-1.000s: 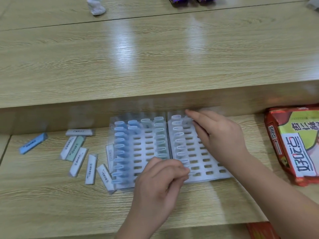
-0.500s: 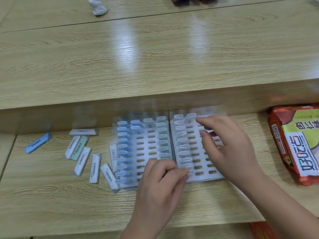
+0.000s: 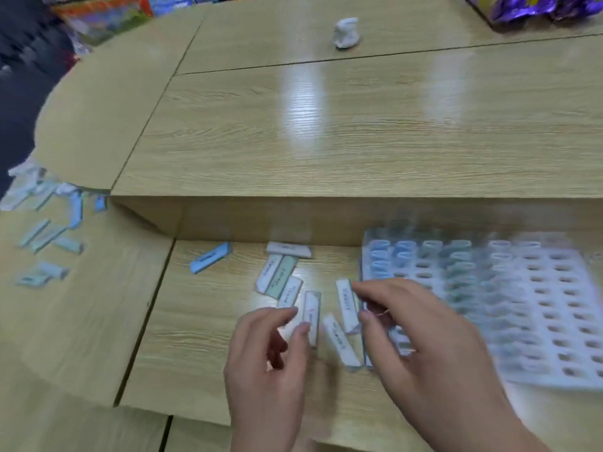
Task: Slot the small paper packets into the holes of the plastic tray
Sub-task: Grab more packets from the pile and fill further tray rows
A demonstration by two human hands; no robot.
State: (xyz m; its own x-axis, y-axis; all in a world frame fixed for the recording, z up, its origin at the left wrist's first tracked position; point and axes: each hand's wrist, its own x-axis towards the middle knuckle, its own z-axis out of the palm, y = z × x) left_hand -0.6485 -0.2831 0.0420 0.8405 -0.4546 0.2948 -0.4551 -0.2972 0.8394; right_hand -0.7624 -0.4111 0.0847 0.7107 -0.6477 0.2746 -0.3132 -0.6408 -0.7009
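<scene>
Reaching for loose packets on the desk beside the tray: left hand grip open, right hand grip unclear through blur. Next likely calls for pinching one.

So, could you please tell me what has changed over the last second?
Both hands came off the plastic tray and moved left to the loose packets: the left hand reaches one white packet, the right hand its neighbour. Blur hides whether either grips yet. The tray and the other packets stayed put.
</scene>
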